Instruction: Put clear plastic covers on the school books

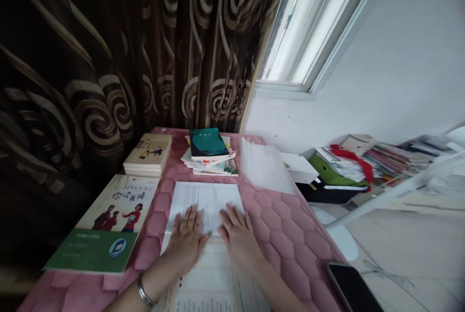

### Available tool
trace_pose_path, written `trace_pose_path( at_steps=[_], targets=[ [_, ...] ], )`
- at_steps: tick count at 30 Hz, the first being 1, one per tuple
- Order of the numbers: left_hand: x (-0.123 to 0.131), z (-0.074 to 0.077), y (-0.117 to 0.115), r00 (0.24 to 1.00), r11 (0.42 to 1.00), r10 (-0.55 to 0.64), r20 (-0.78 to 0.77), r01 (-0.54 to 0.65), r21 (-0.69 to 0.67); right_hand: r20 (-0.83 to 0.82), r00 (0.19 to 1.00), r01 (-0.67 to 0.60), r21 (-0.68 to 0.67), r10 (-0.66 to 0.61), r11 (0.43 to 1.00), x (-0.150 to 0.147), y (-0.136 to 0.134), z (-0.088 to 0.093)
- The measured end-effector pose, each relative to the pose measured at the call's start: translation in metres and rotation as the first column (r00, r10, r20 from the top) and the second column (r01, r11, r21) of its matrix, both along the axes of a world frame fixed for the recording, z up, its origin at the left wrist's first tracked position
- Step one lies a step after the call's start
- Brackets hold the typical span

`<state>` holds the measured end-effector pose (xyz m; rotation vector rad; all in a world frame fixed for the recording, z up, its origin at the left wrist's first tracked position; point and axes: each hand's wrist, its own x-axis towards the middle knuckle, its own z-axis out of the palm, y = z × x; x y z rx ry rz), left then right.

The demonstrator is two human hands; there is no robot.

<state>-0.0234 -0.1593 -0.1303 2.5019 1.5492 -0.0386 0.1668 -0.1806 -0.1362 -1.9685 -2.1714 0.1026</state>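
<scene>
My left hand, with a silver bangle at the wrist, lies flat with fingers spread on a white printed sheet. Beside it, my right hand presses flat on the same sheet, fingers apart and slightly blurred. Below the sheet, between my forearms, a printed page with small red marks reaches the bottom edge; whether the two are joined is unclear. A large green-and-white book lies left of my left hand. Up and right of the hands, a translucent sheet lies on the table.
The pink quilted table cover carries a stack of tan books and a pile topped by a teal book. A dark phone sits at the right edge. Beyond are a white box, piled papers and a patterned curtain.
</scene>
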Motion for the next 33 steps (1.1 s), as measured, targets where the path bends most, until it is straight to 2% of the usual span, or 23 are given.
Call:
trace_pose_path(
  at_steps=[4,7,11,15,24,28,31,33],
  targets=[
    [0.019,-0.001,0.005,0.995,0.989,0.101,-0.011,-0.099,0.11,-0.002,0.999,-0.035,-0.092,0.035,0.995,-0.003,-0.002,-0.006],
    [0.034,0.001,0.024,0.997,0.982,0.078,0.013,-0.079,0.171,-0.003,0.999,-0.036,-0.092,0.036,0.995,-0.002,0.0,-0.007],
    [0.035,0.001,0.063,0.998,0.992,0.015,0.06,-0.023,0.126,-0.025,0.999,-0.03,-0.085,0.028,0.996,-0.001,0.0,-0.006],
    [0.023,-0.003,0.089,0.998,0.996,0.036,0.048,-0.04,0.075,-0.046,0.999,-0.019,-0.098,0.015,0.995,-0.001,-0.001,-0.007],
    [0.022,-0.013,0.095,0.981,0.975,0.183,0.058,-0.189,0.114,-0.056,0.998,-0.022,-0.132,0.015,0.991,0.0,0.0,-0.001],
    [0.023,-0.013,0.096,0.981,0.975,0.187,0.051,-0.192,0.113,-0.054,0.998,0.017,-0.087,-0.022,0.996,-0.017,0.029,0.011],
    [0.021,-0.014,0.096,0.981,0.974,0.194,0.025,-0.195,0.113,-0.129,0.984,-0.13,-0.023,0.126,0.991,-0.041,0.068,0.015],
    [0.02,-0.013,0.095,0.985,0.979,0.171,0.016,-0.172,0.109,-0.173,0.966,-0.204,-0.044,0.194,0.978,-0.054,0.092,0.011]
  ],
)
